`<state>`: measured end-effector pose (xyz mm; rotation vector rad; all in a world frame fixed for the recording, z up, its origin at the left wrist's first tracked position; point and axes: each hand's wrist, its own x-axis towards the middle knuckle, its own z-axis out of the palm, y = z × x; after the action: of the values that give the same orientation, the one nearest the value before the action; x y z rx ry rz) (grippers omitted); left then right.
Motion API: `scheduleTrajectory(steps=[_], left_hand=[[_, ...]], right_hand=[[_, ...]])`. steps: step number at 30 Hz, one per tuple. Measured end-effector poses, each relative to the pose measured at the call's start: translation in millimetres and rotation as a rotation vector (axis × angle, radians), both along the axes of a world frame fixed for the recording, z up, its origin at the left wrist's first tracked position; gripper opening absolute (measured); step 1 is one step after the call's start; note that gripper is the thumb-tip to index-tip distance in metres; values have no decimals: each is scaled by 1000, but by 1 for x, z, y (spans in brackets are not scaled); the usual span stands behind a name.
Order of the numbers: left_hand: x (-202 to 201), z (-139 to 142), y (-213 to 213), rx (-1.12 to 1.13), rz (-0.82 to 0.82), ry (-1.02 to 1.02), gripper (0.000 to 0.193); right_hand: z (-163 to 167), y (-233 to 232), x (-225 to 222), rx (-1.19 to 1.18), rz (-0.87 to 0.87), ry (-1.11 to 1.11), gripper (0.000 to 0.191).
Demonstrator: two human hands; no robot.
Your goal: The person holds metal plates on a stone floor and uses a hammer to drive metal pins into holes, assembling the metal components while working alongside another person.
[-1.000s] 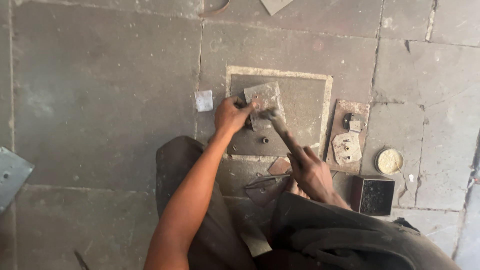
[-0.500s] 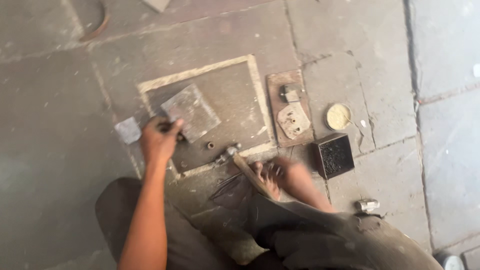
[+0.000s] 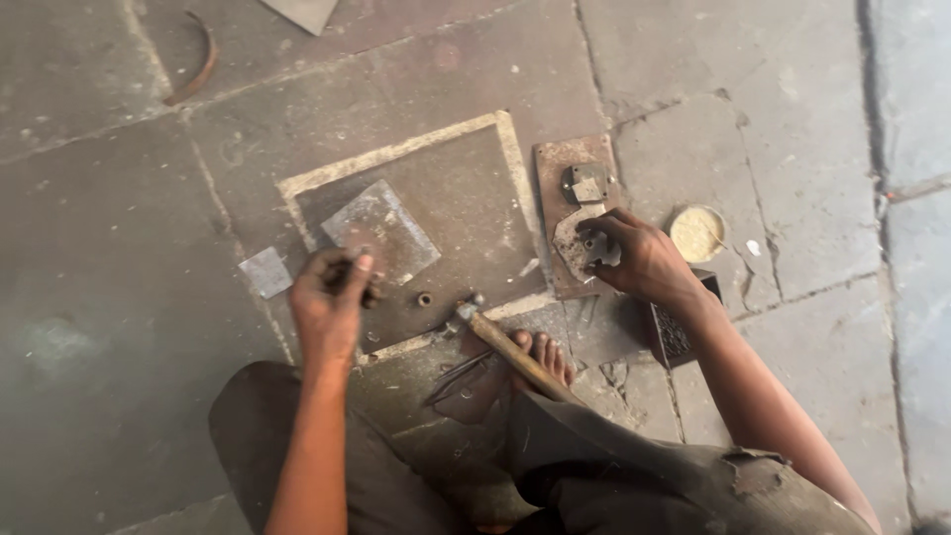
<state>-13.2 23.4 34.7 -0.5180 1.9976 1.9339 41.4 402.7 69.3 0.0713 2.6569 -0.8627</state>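
Hands both busy: left hand (image 3: 332, 292) curled shut round a small dark piece at the square steel plate's (image 3: 381, 230) near corner, right hand (image 3: 634, 260) pinching a notched metal part (image 3: 594, 248) over the rusty slab (image 3: 555, 168), hammer (image 3: 505, 347) parked btwn them w/ handle toward the foot (image 3: 545, 357), prob. for easy reach.

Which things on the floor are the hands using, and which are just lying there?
In use:
- left hand gripping a small dark piece
- right hand on a small metal part
- rusty plate

Lying about:
- hammer
- round tin
- curved metal strip
- dark box
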Motion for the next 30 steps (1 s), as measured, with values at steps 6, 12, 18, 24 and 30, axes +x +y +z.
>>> scheduleTrajectory(steps=[6, 12, 18, 24, 30], left_hand=[[23, 6, 24, -35, -156, -34, 27], [50, -12, 60, -64, -248, -172, 24], [54, -14, 92, 26, -291, -118, 26], [25, -32, 133, -565, -741, 142, 25], [-14, -104, 152, -747, -983, 785, 39]], right_hand=[[-16, -59, -11, -156, -41, -5, 53], [-30, -97, -5, -94, -69, 20, 46], [-25, -79, 21, -511, -499, -149, 48], [-42, -81, 39, -581, -857, -103, 31], [-51, -56, 50, -715, -1068, -62, 32]])
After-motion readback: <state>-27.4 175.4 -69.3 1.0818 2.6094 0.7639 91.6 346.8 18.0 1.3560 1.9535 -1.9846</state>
